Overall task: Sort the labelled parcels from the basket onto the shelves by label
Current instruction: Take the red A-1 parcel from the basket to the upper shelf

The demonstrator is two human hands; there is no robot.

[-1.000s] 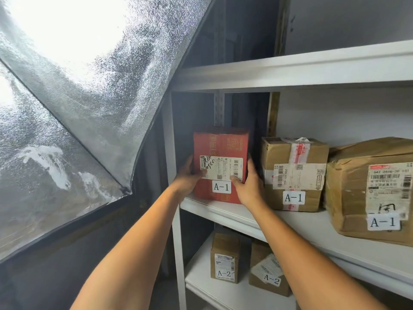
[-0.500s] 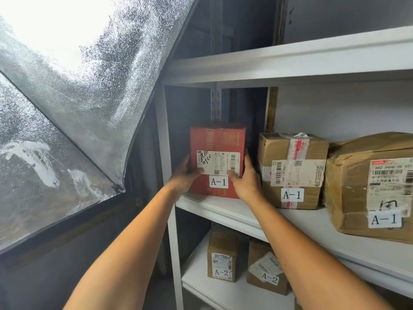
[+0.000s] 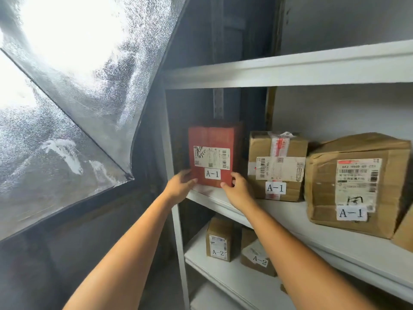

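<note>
A red parcel (image 3: pixel 212 137) labelled A-1 stands upright at the left end of the middle shelf (image 3: pixel 279 211). My left hand (image 3: pixel 180 184) grips its lower left corner, with the thumb on the front face. My right hand (image 3: pixel 238 189) holds the lower right corner, fingers curled round the edge. To its right on the same shelf stand a brown taped A-1 parcel (image 3: pixel 277 166) and a large crumpled A-1 parcel (image 3: pixel 357 184). The basket is out of view.
Two small brown A-2 parcels (image 3: pixel 218 240) (image 3: pixel 257 256) sit on the lower shelf (image 3: pixel 223 271). Another white shelf board (image 3: pixel 290 68) runs above. A big silver reflective screen (image 3: pixel 78 86) fills the left, close to the shelf's white upright (image 3: pixel 176 231).
Both hands have slid down the red parcel from its middle to its bottom corners. The parcel now stands on the shelf, a little further in.
</note>
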